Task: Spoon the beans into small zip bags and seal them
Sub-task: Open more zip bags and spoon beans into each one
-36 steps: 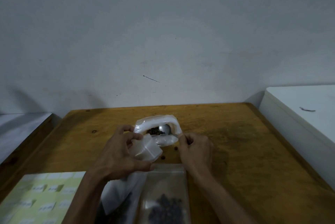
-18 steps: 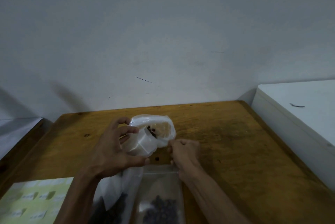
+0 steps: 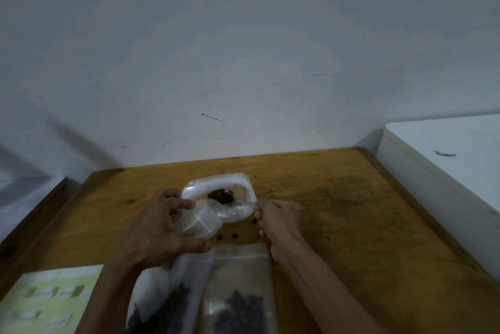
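A white plastic bag [image 3: 243, 185] lies open on the wooden table [image 3: 351, 212], with dark beans [image 3: 220, 195] heaped inside it. My left hand [image 3: 159, 228] grips a small clear zip bag [image 3: 198, 224] just left of and below the white bag's mouth. At the white bag's near right edge, my right hand [image 3: 278, 220] pinches what looks like a spoon handle [image 3: 244, 201]. The spoon's bowl is hidden under the beans. A few loose beans [image 3: 227, 236] lie on the table between my hands.
Two clear bags holding beans lie at the near edge, one in the middle [image 3: 238, 293] and one under my left forearm [image 3: 162, 301]. A pale green label sheet [image 3: 48, 301] sits at the near left. A white cabinet [image 3: 446, 160] stands against the table's right side, with the wall behind.
The spoon's shiny bowl, bare a second ago, now sits under a heap of beans. My left hand has brought the small zip bag slightly closer to the white bag's mouth.
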`<act>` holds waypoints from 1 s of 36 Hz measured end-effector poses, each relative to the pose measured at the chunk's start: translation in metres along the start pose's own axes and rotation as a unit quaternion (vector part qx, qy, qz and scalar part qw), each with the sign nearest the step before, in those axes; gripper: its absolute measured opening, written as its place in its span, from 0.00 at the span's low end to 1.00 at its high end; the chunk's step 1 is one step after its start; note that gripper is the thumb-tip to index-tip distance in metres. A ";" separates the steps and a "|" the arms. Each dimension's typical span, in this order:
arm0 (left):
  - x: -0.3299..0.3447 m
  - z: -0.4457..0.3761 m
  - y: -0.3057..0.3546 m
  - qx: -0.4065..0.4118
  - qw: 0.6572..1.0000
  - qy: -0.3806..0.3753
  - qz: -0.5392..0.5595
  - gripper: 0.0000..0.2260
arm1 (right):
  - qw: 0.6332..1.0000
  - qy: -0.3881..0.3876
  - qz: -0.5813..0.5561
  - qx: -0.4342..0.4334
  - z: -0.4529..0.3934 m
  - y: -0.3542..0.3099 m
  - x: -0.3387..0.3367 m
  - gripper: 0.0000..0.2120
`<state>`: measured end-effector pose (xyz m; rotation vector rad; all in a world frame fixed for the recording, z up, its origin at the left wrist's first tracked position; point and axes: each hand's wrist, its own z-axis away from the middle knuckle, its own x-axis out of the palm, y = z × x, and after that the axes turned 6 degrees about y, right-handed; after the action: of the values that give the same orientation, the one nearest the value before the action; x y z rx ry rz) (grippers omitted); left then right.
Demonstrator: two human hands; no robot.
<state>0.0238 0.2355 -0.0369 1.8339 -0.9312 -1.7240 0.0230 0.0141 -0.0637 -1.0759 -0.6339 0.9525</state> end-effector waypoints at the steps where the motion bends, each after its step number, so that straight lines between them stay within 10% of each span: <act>1: 0.000 0.000 0.000 0.000 1.000 0.002 -0.006 0.43 | 1.000 -0.002 -0.002 -0.002 0.000 -0.001 0.000 0.06; 36: 0.007 0.000 0.015 -0.050 0.996 0.052 -0.057 0.45 | 0.995 -0.052 0.024 -0.083 0.035 -0.044 -0.045 0.08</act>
<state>0.0212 0.2201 -0.0304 1.9222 -0.6991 -1.6905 -0.0129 -0.0175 -0.0097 -1.1984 -0.7872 1.0163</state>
